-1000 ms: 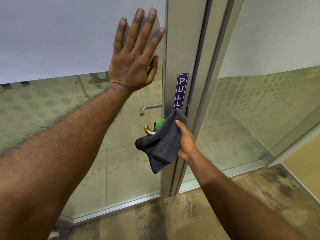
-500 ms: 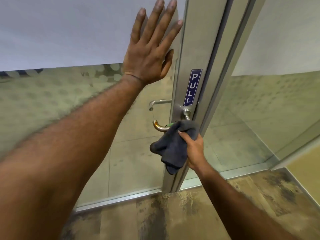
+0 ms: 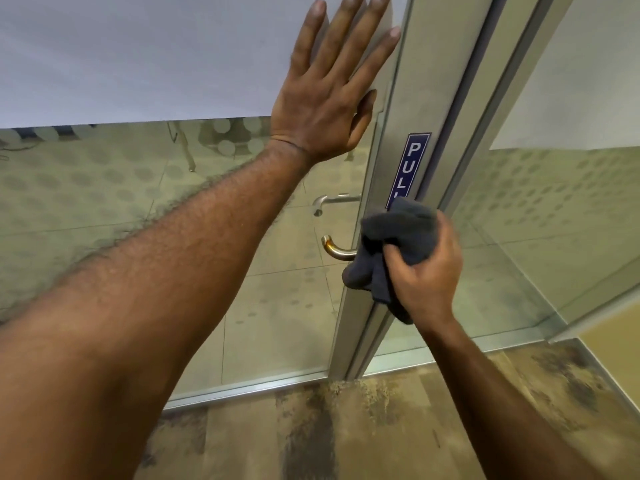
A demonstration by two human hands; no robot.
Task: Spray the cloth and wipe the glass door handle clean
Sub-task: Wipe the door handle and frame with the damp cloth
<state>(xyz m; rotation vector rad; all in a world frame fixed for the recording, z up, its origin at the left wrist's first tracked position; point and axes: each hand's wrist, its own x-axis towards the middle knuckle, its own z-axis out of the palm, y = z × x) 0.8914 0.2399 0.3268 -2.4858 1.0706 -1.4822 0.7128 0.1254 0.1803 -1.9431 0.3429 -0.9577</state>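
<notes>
The door handle sits low on the glass door, where the pane meets the upright metal stile. Only its curved, brass-tinted free end shows, pointing left and hooking upward. The rest of it, toward the stile, is buried under a dark grey cloth.

We hold that cloth bunched against the handle's root with our right hand. Its grip is closed round the fabric, thumb pressed into the front of the bundle and fingers curled behind it. One fold pokes out to the left just under the handle, and another hangs below the heel of the hand, against the stile. The top of the cloth covers the bottom of a blue PULL sign stuck lengthwise on the stile, hiding the last letter.

Just above and left of the wrapped handle, a second handle, silver, shows through the glass on the far side.

Higher up, our left hand lies flat on the door. Its grip is spread, fingers straight and fanned on the white frosted band, thumb beside the stile's edge.

To the right of the stile stands another glass panel, dotted and frosted at the top likewise. Beneath us, the floor is mottled tan and dark brown.
</notes>
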